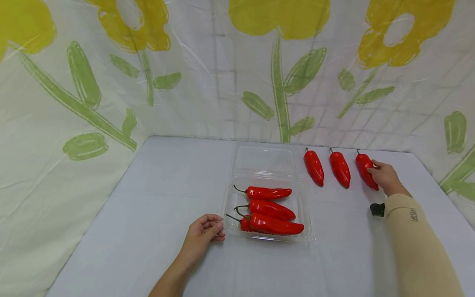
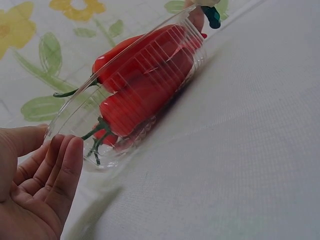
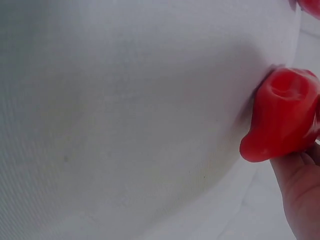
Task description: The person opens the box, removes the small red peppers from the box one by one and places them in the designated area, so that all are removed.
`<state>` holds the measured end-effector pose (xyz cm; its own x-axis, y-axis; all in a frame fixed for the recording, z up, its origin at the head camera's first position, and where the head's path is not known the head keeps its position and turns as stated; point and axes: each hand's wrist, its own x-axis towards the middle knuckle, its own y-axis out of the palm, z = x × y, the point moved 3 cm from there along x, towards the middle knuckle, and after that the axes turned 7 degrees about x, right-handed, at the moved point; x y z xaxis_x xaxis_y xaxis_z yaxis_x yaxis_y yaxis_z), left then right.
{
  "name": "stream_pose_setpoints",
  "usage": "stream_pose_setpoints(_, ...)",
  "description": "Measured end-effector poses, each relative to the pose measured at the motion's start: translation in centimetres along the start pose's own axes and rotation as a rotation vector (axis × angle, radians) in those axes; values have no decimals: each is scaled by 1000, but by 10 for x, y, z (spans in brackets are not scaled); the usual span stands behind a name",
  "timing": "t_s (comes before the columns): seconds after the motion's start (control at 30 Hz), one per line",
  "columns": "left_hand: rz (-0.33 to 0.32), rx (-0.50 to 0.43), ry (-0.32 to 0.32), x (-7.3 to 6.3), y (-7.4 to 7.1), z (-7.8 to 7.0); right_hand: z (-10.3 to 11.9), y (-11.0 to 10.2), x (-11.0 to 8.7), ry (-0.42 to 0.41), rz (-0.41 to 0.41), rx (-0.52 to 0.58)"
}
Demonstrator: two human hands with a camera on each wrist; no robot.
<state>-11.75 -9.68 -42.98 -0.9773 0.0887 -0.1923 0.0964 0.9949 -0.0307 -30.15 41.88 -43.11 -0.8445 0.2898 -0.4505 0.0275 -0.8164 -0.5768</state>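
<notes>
In the head view, my right hand (image 1: 386, 177) grips the rightmost red pepper (image 1: 363, 167) of a row at the table's back right. The right wrist view shows that pepper's tip (image 3: 285, 117) close up, with the thumb against its side. My left hand (image 1: 205, 234) is at the left edge of a clear plastic container (image 1: 306, 206), thumb and fingertips pinching its rim in the left wrist view. Several red peppers (image 1: 276, 224) with green stems lie inside it, one on top of the others at the front.
Two more red peppers, one nearer the container (image 1: 314, 167) and one in the middle (image 1: 339, 169), lie beside the gripped one. The container's clear lid (image 1: 265, 161) is folded back behind it. A curtain with painted flowers (image 1: 196, 95) hangs behind the white table (image 1: 167, 185).
</notes>
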Motion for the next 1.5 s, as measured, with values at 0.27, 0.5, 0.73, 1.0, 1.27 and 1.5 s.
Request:
stream_pose_setpoints(0.27,2,9,-9,0,1,0,0,-2,-5,-34,-42,-51)
stream_pose_setpoints(0.5,2,20,-3,0,1,0,-1,-2,-5,-47,-40,-38)
stream_pose_setpoints(0.73,1,16,-11,1,1,3,-1,-3,-4,-37,-48,-61)
stream_pose_setpoints(1.0,-7,13,-15,1,0,4,-2,-9,-9,-37,-74,-57)
stream_pose_setpoints(1.27,-10,12,-2,0,0,2,-1,-15,-16,-87,-114,-61)
stream_pose_setpoints(1.5,-1,19,9,1,0,2,-1,-13,-25,-145,-165,-12)
